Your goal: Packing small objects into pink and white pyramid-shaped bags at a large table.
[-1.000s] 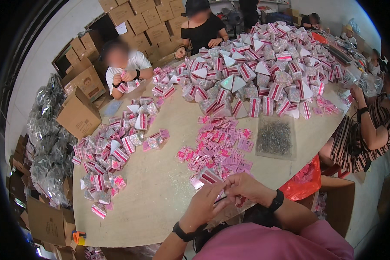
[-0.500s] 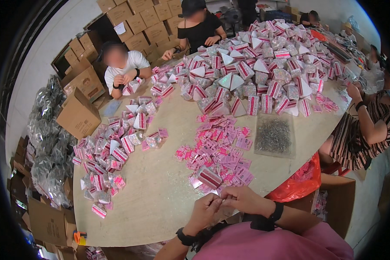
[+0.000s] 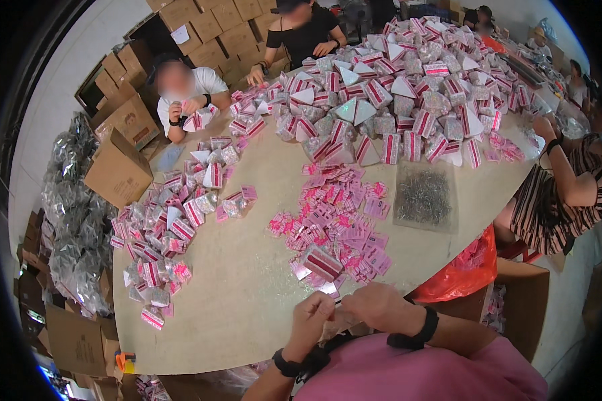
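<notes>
**Left hand (image 3: 312, 319) and right hand (image 3: 379, 307) curled beside the pink card pile (image 3: 341, 217), grip hidden**

Both hands meet on the near side of the pink card pile, at the near edge of the desk (image 3: 247, 287). Their fingers are bent and drawn in close together; I cannot tell whether they pinch anything, because the knuckles cover the fingertips. A little clear plastic (image 3: 345, 322) shows below and between them, too indistinct to tell its shape.

The nearest packet, a striped wedge (image 3: 322, 263), lies on the near end of the pink card pile, just beyond the hands and apart from them. Its underside is hidden, and a glossy flat piece (image 3: 330, 289) at its near end is hard to make out.

Right of the pink card pile is a flat square of metal pins (image 3: 423, 197), blurred into 1 grey tangle. Beyond the pile rises a large heap of packets (image 3: 394, 110), its lower layers covered; left of the pile is a smaller heap (image 3: 164, 240). Near and right of the pile, a red plastic bag (image 3: 458, 277) is partly hidden by the desk. Beyond it, the co-worker in black (image 3: 311, 40) is cut off by the upper edge.
</notes>
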A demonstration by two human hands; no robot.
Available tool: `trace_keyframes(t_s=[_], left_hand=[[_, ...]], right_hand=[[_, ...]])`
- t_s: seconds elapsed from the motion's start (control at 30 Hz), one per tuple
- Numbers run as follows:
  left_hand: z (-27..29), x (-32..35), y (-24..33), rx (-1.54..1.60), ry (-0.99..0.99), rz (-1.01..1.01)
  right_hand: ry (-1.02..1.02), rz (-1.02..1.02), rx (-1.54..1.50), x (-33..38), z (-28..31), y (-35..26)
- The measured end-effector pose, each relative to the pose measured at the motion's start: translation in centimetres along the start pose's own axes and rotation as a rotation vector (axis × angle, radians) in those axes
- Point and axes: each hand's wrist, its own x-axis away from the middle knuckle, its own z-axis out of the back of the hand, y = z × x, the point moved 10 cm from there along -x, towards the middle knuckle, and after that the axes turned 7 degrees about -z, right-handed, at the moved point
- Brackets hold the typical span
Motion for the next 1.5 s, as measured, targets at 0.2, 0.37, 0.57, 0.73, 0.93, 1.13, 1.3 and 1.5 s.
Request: trace_keyframes(t_s=[0.2, 0.37, 0.57, 0.73, 0.93, 1.13, 1.3, 1.5], left_hand=[[3.9, -4.9, 3.2, -0.906, 0.274, -0.48], [5.3, -9.5, -0.7, -1.068, 0.185, 0.065], [5.3, -11.0, -4.6, -1.008, -0.022, 0.338], [6.9, -9.5, -6.9, -0.314, 0.105, 0.307], [4.9, -5.4, -3.1, 0.525, 0.202, 0.053], [2.4, -2.9, 0.1, 0.668, 0.163, -0.022], [2.0, -2.3, 1.2, 0.65, 0.227, -0.067], [2.7, -1.8, 2.0, 0.537, 0.358, -0.162]], right_hand=[[0.108, -0.036, 0.016, 1.5, 0.6, 1.3], [0.084, -0.047, 0.014, 1.9, 0.5, 1.8], [0.069, -0.135, -0.038, 2.6, 0.4, 3.1], [0.115, -0.205, -0.144, 2.2, 1.4, 3.7], [0.169, -0.306, -0.346, 0.4, 3.0, 3.9], [0.15, -0.268, -0.354, -2.8, 4.4, 1.0], [0.209, -0.184, -0.265, -3.8, 4.6, -0.3], [0.204, -0.147, -0.153, -4.7, 4.9, -1.4]])
